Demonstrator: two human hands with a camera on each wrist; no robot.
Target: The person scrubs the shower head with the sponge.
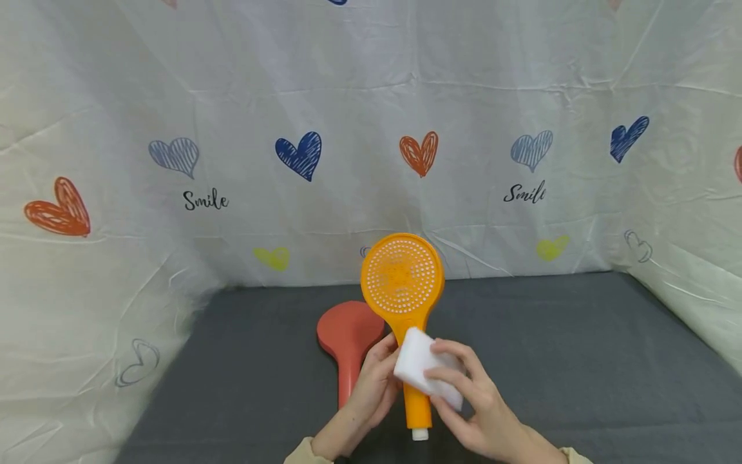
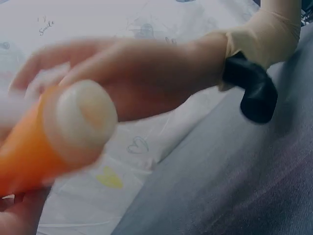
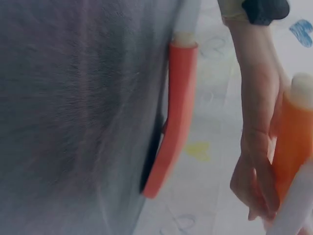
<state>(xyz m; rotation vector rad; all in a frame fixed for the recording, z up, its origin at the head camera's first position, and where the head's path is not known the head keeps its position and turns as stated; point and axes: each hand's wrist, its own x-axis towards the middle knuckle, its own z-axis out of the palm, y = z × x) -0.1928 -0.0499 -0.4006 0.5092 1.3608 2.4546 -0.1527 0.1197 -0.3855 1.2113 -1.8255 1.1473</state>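
An orange shower head (image 1: 402,281) stands upright above the grey table, its perforated face toward me and its white threaded end (image 1: 420,434) at the bottom. My left hand (image 1: 375,380) grips its handle from the left side. My right hand (image 1: 464,393) pinches a white sponge block (image 1: 426,367) and presses it against the handle. In the left wrist view the handle's white end (image 2: 80,120) fills the foreground, blurred. The right wrist view shows the orange handle (image 3: 293,147) with the left hand (image 3: 257,161) around it and the sponge's edge (image 3: 293,205) at bottom right.
A red shower head (image 1: 348,338) lies face down on the grey table (image 1: 580,361), just left of the hands; the right wrist view shows it as a red handle (image 3: 173,117). White cloth printed with hearts (image 1: 301,154) walls the table at back and both sides.
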